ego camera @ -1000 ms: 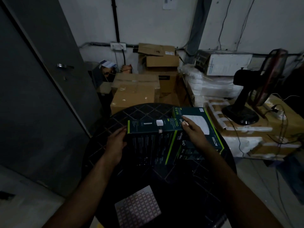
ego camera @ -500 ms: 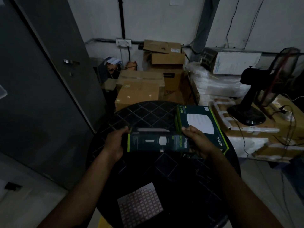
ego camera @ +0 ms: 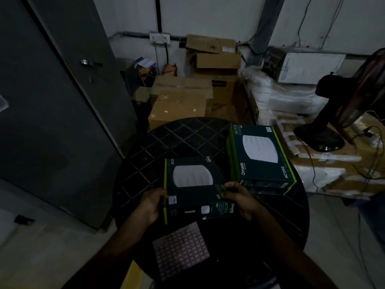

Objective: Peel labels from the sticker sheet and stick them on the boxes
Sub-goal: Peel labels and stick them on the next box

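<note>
I hold a dark green router box (ego camera: 192, 184) over the round black table (ego camera: 166, 140), its top face with a white disc picture turned up. My left hand (ego camera: 151, 205) grips its left near edge. My right hand (ego camera: 239, 198) grips its right near corner, fingers curled over the top. A second, same-looking box (ego camera: 260, 155) lies flat on the table at the right, apart from the held one. The sticker sheet (ego camera: 181, 251), white with rows of small pink labels, lies on the table's near edge below the held box.
Brown cardboard boxes (ego camera: 181, 103) are stacked behind the table against the wall. A black pedestal fan (ego camera: 333, 113) stands on wrapped cartons at the right. A grey metal door (ego camera: 52, 101) fills the left side.
The held box has been turned from its narrow side facing me to its top face up, and brought nearer to me, just above the sticker sheet. Both hands kept their grip.
</note>
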Action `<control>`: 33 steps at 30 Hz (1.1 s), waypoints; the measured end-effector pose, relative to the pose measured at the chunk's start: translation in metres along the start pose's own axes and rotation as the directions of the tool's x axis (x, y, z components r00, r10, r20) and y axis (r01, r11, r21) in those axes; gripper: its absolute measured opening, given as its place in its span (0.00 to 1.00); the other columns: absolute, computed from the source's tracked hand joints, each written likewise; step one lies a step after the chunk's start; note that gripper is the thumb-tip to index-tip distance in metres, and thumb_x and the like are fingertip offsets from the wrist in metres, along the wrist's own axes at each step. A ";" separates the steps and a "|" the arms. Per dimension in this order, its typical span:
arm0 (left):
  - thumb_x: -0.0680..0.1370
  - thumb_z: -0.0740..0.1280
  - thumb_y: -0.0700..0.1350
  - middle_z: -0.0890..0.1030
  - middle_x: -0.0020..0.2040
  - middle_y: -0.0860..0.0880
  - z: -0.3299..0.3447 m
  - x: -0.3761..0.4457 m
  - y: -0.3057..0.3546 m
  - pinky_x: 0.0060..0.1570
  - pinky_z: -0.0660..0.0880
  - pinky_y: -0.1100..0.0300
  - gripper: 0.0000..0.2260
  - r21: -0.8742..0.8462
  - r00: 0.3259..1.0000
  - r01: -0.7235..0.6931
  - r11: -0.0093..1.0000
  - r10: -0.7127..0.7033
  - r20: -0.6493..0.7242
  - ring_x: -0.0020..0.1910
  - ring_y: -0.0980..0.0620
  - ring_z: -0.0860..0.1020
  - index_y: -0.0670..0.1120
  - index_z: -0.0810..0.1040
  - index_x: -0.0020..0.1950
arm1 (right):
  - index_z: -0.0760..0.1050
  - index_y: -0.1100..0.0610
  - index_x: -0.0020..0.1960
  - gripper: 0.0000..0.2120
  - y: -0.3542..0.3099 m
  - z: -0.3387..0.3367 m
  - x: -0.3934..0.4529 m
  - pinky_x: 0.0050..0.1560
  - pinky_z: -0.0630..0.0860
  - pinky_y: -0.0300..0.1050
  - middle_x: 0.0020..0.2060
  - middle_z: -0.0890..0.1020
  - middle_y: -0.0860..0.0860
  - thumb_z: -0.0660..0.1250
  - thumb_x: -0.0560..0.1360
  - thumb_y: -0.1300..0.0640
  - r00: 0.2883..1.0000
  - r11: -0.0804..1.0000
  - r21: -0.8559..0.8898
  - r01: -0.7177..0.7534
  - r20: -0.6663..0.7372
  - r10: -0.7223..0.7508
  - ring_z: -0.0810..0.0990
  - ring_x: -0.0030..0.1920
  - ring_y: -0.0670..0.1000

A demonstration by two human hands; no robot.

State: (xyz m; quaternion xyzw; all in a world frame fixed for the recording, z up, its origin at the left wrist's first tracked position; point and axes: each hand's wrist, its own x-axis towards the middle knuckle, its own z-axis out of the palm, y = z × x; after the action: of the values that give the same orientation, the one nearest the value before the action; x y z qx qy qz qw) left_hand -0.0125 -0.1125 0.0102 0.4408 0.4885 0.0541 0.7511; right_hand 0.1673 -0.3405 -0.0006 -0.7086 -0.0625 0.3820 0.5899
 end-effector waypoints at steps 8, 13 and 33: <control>0.59 0.75 0.38 0.78 0.57 0.37 0.000 0.019 -0.023 0.45 0.80 0.47 0.28 0.150 1.000 0.015 0.989 -0.012 -0.017 0.53 0.39 0.78 0.41 0.73 0.58 | 0.64 0.42 0.76 0.41 0.013 0.014 -0.001 0.45 0.77 0.40 0.70 0.72 0.51 0.63 0.71 0.74 0.978 0.970 -0.235 -0.069 0.177 0.112 0.76 0.57 0.48; 0.66 0.81 0.48 0.57 0.64 0.51 0.003 0.010 -0.032 0.60 0.71 0.58 0.40 0.500 0.949 -0.305 0.810 0.300 0.093 0.62 0.51 0.65 0.60 0.61 0.70 | 0.60 0.36 0.77 0.46 0.016 0.025 0.001 0.51 0.76 0.42 0.76 0.65 0.50 0.66 0.65 0.65 0.987 0.958 -0.285 0.002 0.156 0.044 0.71 0.65 0.52; 0.63 0.83 0.49 0.48 0.78 0.54 0.051 0.030 0.062 0.67 0.61 0.62 0.35 0.519 0.655 -0.750 0.410 0.567 0.499 0.76 0.52 0.57 0.59 0.73 0.67 | 0.60 0.36 0.77 0.48 -0.034 0.001 0.005 0.73 0.69 0.57 0.75 0.66 0.46 0.76 0.61 0.30 0.877 0.788 -0.499 0.360 -0.107 -0.469 0.65 0.76 0.49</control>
State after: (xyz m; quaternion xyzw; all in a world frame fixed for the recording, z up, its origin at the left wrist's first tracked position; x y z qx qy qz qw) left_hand 0.0648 -0.0909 0.0410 0.8453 0.1587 0.1072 0.4987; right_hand 0.1829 -0.3268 0.0274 -0.8358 -0.2397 0.1332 0.4757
